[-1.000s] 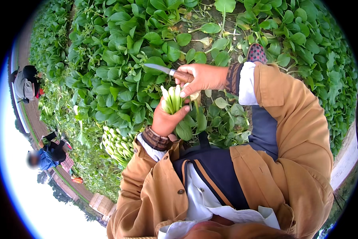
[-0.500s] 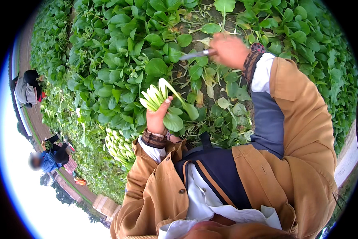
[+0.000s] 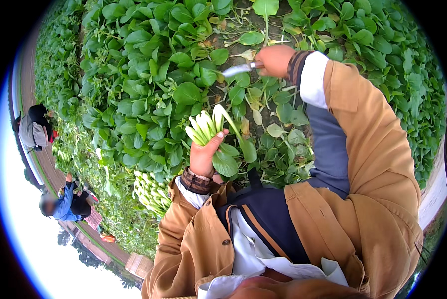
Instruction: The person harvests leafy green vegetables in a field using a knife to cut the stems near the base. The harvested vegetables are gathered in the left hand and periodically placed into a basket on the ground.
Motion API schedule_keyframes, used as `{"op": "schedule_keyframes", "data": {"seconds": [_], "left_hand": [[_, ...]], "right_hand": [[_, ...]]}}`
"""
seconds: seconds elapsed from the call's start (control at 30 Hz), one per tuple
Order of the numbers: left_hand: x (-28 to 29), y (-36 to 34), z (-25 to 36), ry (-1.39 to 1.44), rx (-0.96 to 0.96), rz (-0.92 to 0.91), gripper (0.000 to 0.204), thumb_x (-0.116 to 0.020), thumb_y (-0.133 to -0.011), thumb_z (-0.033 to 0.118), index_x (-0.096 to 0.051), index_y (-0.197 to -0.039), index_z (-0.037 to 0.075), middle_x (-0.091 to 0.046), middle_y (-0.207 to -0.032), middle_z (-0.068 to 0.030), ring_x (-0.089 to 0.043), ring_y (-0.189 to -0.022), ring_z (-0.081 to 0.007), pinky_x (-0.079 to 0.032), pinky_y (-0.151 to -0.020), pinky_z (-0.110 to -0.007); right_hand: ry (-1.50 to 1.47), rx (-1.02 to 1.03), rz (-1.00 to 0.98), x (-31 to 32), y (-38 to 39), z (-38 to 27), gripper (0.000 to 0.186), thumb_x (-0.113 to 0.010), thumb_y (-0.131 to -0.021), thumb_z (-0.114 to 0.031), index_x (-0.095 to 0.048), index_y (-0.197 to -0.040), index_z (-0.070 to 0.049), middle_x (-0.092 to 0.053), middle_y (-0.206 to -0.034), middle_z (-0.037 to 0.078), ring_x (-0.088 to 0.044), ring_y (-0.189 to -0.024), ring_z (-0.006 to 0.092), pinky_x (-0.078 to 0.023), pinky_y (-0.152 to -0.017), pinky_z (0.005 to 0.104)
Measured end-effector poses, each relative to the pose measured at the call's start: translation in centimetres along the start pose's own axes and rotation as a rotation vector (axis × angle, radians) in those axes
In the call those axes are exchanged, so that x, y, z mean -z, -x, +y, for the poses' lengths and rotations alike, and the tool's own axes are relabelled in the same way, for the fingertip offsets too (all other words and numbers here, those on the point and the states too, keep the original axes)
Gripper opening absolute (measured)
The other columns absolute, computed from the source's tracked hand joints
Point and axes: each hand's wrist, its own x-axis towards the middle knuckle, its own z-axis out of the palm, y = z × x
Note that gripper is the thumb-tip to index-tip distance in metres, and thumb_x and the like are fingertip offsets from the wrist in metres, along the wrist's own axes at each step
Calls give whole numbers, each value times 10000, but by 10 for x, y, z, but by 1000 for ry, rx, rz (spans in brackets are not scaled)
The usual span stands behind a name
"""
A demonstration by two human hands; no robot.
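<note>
Bright, diffuse daylight is cast approx. evenly; shadows are kept soft, mostly under the leaves (image 3: pixel 148 79). Sky (image 3: pixel 64 266) at lower L is blown out to white, w/ blue fringing along the rim. Pale glare is caught on the knife (image 3: pixel 237 70); held greens (image 3: pixel 203 127) are rendered fairly crisp. Corners are blacked out, road (image 3: pixel 49 167) bent nr. L edge, far person's (image 3: pixel 67 205) head blurred.

left hand (image 3: pixel 202 157): gripping greens bunch (image 3: pixel 202 127) | right hand (image 3: pixel 276 61): gripping knife (image 3: pixel 238 70)
</note>
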Motion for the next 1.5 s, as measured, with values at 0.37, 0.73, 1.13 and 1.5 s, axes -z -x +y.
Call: {"op": "schedule_keyframes", "data": {"seconds": [0.37,0.73,1.13,1.5], "left_hand": [[-25,-1,-1,162,37,-61,358,-602,-910,56,-525,-1257,12,-663,-1103,-78,-615,-889,-102,-471,-687,-221],[-19,-3,-13,-159,-39,-107,211,-617,-924,130,-590,-1098,14,-617,-931,-4,-571,-802,-114,-475,-770,-267],[3,-60,3,-1217,-716,-68,368,-655,-711,16,-601,-1075,21,-634,-1066,-166,-640,-867,-361,-531,-764,-397],[76,-82,-54,-1993,-390,298,134,-528,-865,127,-604,-957,65,-577,-1223,-66,-659,-715,-260,-542,-590,-402]], "right_hand": [[-1437,196,-462,-33,26,-75,436,-766,-813,-267,-569,-1150,-74,-576,-840,-39,-434,-588,27,-340,-511,179],[-1619,-51,-410,-65,46,-94,288,-659,-911,-332,-513,-985,-94,-500,-708,-39,-494,-589,60,-399,-524,211],[-728,26,-18,-88,20,-58,296,-569,-894,-290,-540,-1000,-15,-616,-816,176,-606,-743,315,-477,-698,434],[-352,209,-20,-129,-59,-85,557,-465,-827,3,-393,-1377,-37,-630,-1008,257,-607,-960,420,-477,-806,475]]}}
